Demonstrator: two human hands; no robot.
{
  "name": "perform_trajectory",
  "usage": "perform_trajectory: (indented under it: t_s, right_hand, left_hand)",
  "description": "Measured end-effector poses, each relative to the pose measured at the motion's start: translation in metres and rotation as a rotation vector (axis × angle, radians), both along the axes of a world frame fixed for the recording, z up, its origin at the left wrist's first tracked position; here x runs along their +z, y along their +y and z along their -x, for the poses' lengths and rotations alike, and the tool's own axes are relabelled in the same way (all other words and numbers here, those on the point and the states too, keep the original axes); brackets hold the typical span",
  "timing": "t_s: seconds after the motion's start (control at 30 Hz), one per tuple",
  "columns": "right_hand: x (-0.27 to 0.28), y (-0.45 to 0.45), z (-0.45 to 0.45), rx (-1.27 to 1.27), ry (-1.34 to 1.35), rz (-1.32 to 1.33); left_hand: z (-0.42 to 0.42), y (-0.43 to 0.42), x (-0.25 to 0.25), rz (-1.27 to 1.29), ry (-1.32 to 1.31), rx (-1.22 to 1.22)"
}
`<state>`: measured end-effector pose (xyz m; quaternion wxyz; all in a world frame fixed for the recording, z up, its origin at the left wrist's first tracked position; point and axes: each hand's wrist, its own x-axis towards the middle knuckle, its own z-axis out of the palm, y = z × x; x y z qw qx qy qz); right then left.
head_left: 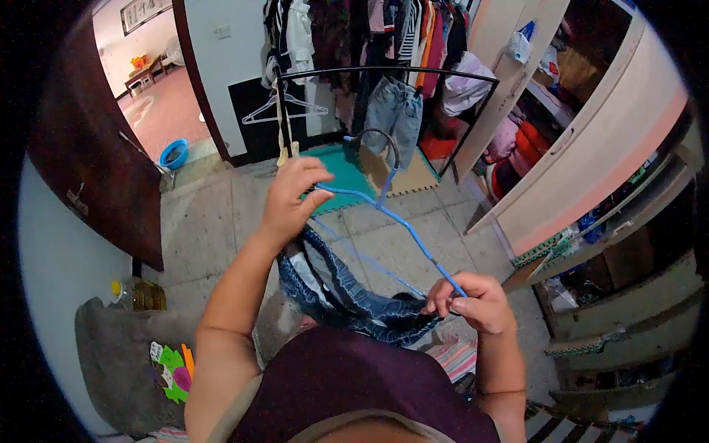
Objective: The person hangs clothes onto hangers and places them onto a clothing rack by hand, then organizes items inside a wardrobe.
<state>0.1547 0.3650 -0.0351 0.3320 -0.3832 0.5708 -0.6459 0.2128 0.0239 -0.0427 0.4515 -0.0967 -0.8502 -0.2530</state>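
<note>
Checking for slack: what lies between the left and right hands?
Head view: the blue hanger spans from the left hand to the right hand, with a denim garment lower in frame.

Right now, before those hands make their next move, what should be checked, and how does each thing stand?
1. Left hand at one end of the blue hanger: ok, though how firmly it grips is hidden.
2. Right hand pinching the other end: ok.
3. Hook clear of the black rack: ok.
4. Dark denim garment smooth: not ok, bunched in folds.
5. Garment fastened securely: cannot tell.
</note>
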Motion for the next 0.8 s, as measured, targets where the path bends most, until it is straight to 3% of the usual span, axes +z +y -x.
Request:
perform_trajectory:
  t_s: [0.13, 0.27, 0.4, 0.67, 0.8]
  right_hand:
    - [0.034, -0.012, -0.001, -0.229, 0.010, 0.043]
    - [0.071, -0.031, 0.023, -0.247, 0.142, 0.228]
    - [0.122, -0.081, 0.041, -0.261, 0.363, 0.256]
    - [0.194, -0.184, 0.106, -0.439, 0.498, 0.356]
    - [0.236, -0.207, 0.174, -0.252, 0.578, 0.439]
  left_hand:
    - [0.023, -0.042, -0.014, -0.362, 0.084, -0.040]
    - [0.064, -0.127, -0.099, -1.079, -0.098, -0.359]
    - [0.096, -0.170, -0.145, -1.434, -0.323, -0.333]
    - [0.156, -0.197, -0.198, -1.519, -0.748, -0.509]
    - [0.163, -0.198, -0.192, -1.499, -0.874, -0.641]
